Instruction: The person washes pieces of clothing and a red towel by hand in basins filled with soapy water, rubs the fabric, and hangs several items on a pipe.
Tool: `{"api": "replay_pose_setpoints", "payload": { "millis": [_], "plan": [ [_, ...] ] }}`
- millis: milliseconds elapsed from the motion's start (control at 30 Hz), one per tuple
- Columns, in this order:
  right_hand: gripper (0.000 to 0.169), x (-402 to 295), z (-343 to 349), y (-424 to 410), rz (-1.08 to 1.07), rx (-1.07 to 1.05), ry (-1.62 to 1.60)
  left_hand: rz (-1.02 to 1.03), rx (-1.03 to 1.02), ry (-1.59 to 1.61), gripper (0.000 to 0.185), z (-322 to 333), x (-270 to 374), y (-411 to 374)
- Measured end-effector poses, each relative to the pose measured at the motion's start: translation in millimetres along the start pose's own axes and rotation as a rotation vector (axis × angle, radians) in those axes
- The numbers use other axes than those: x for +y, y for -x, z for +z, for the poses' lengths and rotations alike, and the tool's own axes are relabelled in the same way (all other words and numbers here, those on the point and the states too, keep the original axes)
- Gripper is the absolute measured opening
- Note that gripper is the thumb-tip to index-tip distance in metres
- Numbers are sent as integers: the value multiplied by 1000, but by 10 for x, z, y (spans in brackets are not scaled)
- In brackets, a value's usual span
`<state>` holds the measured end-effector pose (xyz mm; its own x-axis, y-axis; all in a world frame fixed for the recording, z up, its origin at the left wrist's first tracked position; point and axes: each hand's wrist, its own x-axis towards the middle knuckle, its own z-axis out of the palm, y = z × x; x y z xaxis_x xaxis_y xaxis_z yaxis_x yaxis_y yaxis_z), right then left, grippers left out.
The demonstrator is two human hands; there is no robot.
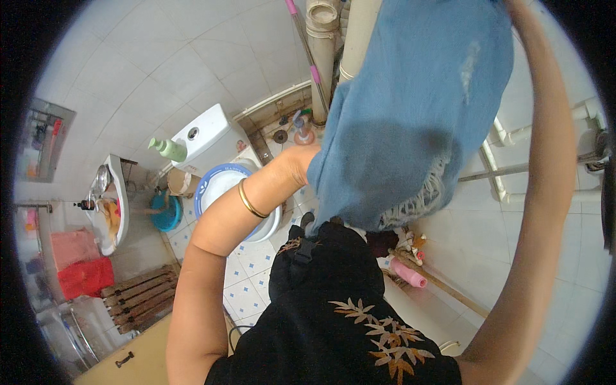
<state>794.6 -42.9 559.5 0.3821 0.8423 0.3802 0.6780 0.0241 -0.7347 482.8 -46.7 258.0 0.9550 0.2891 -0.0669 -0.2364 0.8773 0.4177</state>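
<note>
A blue denim garment (409,96) with frayed, ripped patches hangs across the upper right and centre, a large darker patch on its lower half. My left forearm, with a gold-coloured bangle (251,199), reaches up to its left edge; the left hand is hidden behind the cloth. My right arm is raised along the right side to the garment's top, its hand past the upper edge of the view. What either hand grips does not show. Below the garment is my black clothing with a leaf pattern (394,337).
Left of the garment stands a white toilet (207,137) with a green pump bottle (168,149) on its tank. Farther left are a washbasin (118,207), a blue basin (166,211) and a radiator (139,298). Pipes (320,57) rise behind. A pink bottle (408,273) lies lower right.
</note>
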Motion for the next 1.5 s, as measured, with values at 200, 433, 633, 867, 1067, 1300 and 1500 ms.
{"api": "replay_pose_setpoints", "payload": {
  "millis": [200, 433, 633, 867, 1067, 1300, 1500],
  "plan": [
    [48, 1183, 721, 910, 198, -215, -31, -217, 35, 37, 36, -332, -545, 73],
    [44, 2264, 1368, 2276, 717, -603, -168, -424, 8, 97, 36, -441, -1134, 89],
    [56, 1798, 1529, 2971, 496, -633, -574, -361, -97, 271, 37, 112, -1398, -399],
    [58, 1945, 1532, 3478, 917, -323, -1215, 104, -34, 434, 38, 182, -619, -581],
    [60, 2192, 1121, 3947, 1137, -177, -1457, 306, -32, 415, 38, 136, -49, -625],
    [62, 2406, 1076, 3997, 1229, -192, -1517, 353, 151, 525, 39, -282, -103, -686],
    [61, 2736, 1082, 3779, 1304, -104, -1431, 379, 428, 384, 34, -576, -65, -953]
  ]
}}
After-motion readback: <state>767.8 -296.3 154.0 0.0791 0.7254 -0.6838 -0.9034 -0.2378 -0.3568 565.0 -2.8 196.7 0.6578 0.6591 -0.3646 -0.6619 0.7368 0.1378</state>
